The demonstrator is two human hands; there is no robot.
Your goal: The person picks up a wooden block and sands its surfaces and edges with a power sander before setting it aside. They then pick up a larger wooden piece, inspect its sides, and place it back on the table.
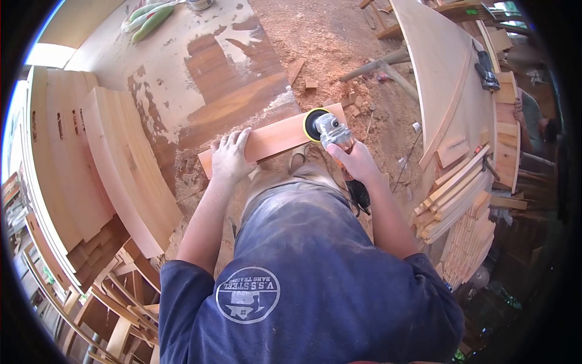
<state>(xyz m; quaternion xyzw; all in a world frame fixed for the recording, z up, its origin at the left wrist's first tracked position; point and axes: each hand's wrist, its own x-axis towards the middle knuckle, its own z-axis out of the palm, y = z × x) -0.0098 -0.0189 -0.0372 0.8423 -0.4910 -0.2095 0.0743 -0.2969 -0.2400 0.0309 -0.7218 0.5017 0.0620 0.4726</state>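
A reddish wooden board (276,138) lies across the near edge of a large work table (176,85), slightly tilted up to the right. My left hand (231,156) rests on the board's left part with its fingers spread. My right hand (356,162) is wrapped round the orange body of an angle grinder (333,131). The grinder's round disc with a yellow rim touches or hovers just over the board near its right end; which of the two I cannot tell. A dark cord hangs below the tool.
Stacked wide boards (130,170) stand at the left. A green object in plastic (151,23) lies at the table's far end. Sawdust and offcuts cover the floor (315,48). At the right are a large panel (442,73), wood strips (454,203) and another person (532,121).
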